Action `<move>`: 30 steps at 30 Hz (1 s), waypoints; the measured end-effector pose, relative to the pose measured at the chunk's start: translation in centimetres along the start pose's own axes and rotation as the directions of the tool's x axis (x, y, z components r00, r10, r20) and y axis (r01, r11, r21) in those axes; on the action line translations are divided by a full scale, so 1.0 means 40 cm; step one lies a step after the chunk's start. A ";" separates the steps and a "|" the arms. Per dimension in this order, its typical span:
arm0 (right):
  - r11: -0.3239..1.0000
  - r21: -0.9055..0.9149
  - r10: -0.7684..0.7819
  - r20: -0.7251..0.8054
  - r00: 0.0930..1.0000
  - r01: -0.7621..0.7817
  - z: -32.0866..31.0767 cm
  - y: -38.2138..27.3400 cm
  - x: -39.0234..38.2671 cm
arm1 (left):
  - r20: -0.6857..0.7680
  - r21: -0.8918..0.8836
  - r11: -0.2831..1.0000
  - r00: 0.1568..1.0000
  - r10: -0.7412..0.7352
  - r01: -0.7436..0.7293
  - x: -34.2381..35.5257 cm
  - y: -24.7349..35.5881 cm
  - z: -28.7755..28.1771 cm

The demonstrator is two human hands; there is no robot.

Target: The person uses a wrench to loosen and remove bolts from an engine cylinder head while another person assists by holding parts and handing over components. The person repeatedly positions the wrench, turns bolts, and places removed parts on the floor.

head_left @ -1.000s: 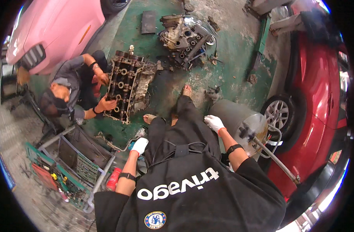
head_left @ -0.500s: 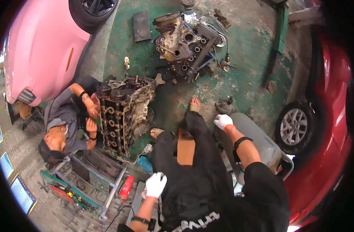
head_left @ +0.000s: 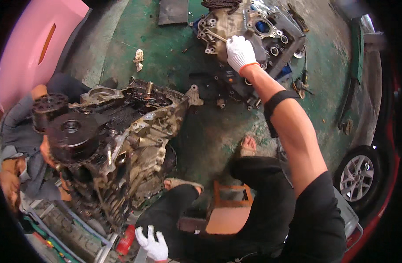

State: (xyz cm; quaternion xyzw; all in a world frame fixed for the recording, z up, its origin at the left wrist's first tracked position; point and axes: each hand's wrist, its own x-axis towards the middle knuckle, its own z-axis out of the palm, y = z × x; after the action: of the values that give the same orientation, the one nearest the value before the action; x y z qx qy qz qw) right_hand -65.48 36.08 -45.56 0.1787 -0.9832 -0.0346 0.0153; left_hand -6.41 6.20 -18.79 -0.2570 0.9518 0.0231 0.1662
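My right hand (head_left: 241, 53), in a white knit glove with an orange cuff, is stretched far forward with its fingers closed on the near end of a metal wrench (head_left: 217, 36). The wrench lies across the pale metal cover (head_left: 231, 27) of engine parts on the floor. Glove and fingers hide that end of the tool. My left hand (head_left: 152, 243), also white-gloved, is down by my left thigh, fingers spread and holding nothing. An oily engine block (head_left: 144, 144) stands at the left, with round black pulleys (head_left: 73, 136) at its top.
A co-worker's arm (head_left: 46, 151) is behind the engine block. A wooden stool (head_left: 229, 219) stands between my legs. A red extinguisher (head_left: 125, 240) is near my left hand. A red car's wheel (head_left: 358, 177) is at the right, a pink car (head_left: 34, 39) at the left.
My right hand has gone from beside the grey container at the right, forward and left, onto the wrench. The view has moved closer to the engine parts. My left hand's fingers have spread.
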 end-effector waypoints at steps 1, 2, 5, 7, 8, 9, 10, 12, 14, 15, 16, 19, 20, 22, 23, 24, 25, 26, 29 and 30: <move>0.996 -0.067 -0.054 -0.026 0.998 0.053 0.013 -0.004 0.007 | -0.055 0.063 0.996 0.996 0.064 -0.060 0.007 -0.003 0.012; 0.988 -0.081 -0.135 -0.078 0.988 0.129 0.021 -0.005 0.005 | -0.104 0.082 0.996 0.993 0.049 -0.041 0.018 0.000 0.035; 0.994 0.000 -0.107 -0.086 0.991 0.108 0.031 -0.008 0.008 | -0.296 0.130 0.991 0.954 0.051 -0.012 0.031 0.000 0.099; 0.995 0.010 -0.096 -0.168 0.981 0.099 0.026 -0.009 0.010 | -0.385 0.083 0.997 0.922 0.037 -0.005 0.029 -0.017 0.138; 0.994 0.045 -0.093 -0.183 0.979 0.102 0.018 -0.008 0.011 | -0.456 0.135 0.990 0.884 0.100 -0.042 0.021 -0.029 0.152; 0.990 0.077 -0.093 -0.235 0.968 0.114 0.005 -0.007 0.004 | -0.437 0.077 0.993 0.892 0.112 -0.087 0.021 -0.047 0.168; 0.985 0.171 -0.001 -0.189 0.982 0.034 -0.006 -0.012 -0.014 | -0.419 0.011 1.000 0.907 0.029 -0.027 0.003 -0.055 0.171; 0.946 0.323 0.089 -0.265 0.960 0.001 -0.054 -0.017 -0.069 | -0.421 -0.063 0.998 0.907 -0.008 -0.020 -0.011 -0.076 0.183; 0.864 0.498 0.115 -0.328 0.938 0.068 -0.152 -0.007 -0.129 | -0.499 -0.063 0.993 0.865 0.052 -0.096 -0.030 -0.085 0.195; 0.786 0.618 0.195 -0.274 0.942 0.017 -0.210 -0.015 -0.172 | -0.513 -0.119 0.991 0.858 -0.006 -0.064 -0.032 -0.090 0.201; 0.755 0.650 0.136 -0.292 0.947 0.091 -0.274 -0.031 -0.203 | -0.524 -0.130 0.989 0.851 -0.004 -0.076 -0.039 -0.098 0.204; 0.484 0.860 0.092 -0.237 0.967 0.165 -0.501 -0.077 -0.298 | -0.563 -0.164 0.981 0.826 -0.010 -0.100 -0.045 -0.113 0.217; 0.429 0.900 0.126 -0.143 0.982 0.077 -0.580 -0.097 -0.321 | -0.593 -0.166 0.979 0.805 -0.003 -0.119 -0.038 -0.115 0.224; 0.328 0.944 0.069 -0.054 0.996 0.028 -0.714 -0.146 -0.400 | -0.638 -0.182 0.974 0.770 -0.012 -0.136 -0.034 -0.117 0.232; 0.263 0.954 -0.079 -0.125 0.989 0.142 -0.773 -0.172 -0.437 | -0.651 -0.215 0.964 0.759 -0.022 -0.156 -0.035 -0.114 0.233; 0.209 0.974 -0.113 -0.068 0.991 0.090 -0.824 -0.200 -0.477 | -0.651 -0.255 0.950 0.758 -0.033 -0.178 -0.037 -0.110 0.229; 0.136 0.990 -0.147 -0.003 0.989 0.023 -0.868 -0.228 -0.517 | -0.671 -0.280 0.935 0.741 -0.028 -0.218 -0.041 -0.106 0.219; 0.108 0.994 -0.170 0.023 0.985 -0.004 -0.907 -0.253 -0.557 | -0.655 -0.323 0.914 0.755 -0.031 -0.244 -0.047 -0.102 0.206; -0.040 0.995 -0.272 0.075 0.959 -0.089 -0.983 -0.328 -0.673 | -0.515 -0.597 0.757 0.850 -0.108 -0.266 -0.068 -0.081 0.137; -0.070 0.990 -0.298 0.096 0.950 -0.122 -1.001 -0.348 -0.714 | -0.422 -0.789 0.533 0.900 -0.109 -0.305 -0.084 -0.072 0.107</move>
State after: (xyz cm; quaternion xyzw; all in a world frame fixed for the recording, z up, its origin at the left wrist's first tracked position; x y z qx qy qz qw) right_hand -32.17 30.62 -7.15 0.1903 -0.6711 0.6662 -0.2638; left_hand -0.95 5.87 -21.62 -0.2477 0.8471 0.4304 -0.1890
